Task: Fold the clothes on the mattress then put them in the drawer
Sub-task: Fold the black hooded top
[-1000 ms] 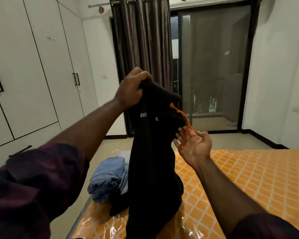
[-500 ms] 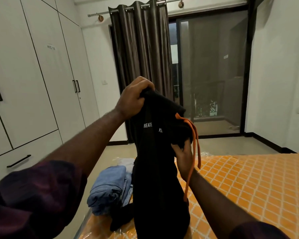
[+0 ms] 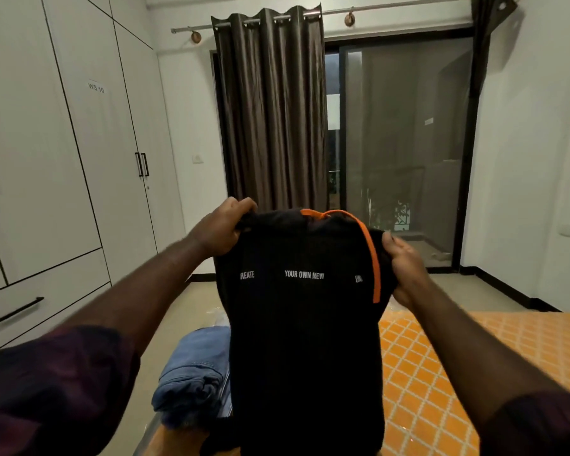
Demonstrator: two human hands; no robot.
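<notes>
Left hand (image 3: 222, 230) and right hand (image 3: 405, 266), fingers curled tight, grip the top corners of a black garment (image 3: 305, 324) above the mattress (image 3: 458, 363).

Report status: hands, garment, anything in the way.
Holding: left hand and right hand grip garment at top corners. It hangs over mattress. Beside it jeans, not blocking.

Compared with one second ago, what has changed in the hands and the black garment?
The right hand, open before, gripped the black garment at its right top edge and spread it wide. The left hand kept its grip; the blue jeans stayed on the mattress.
</notes>
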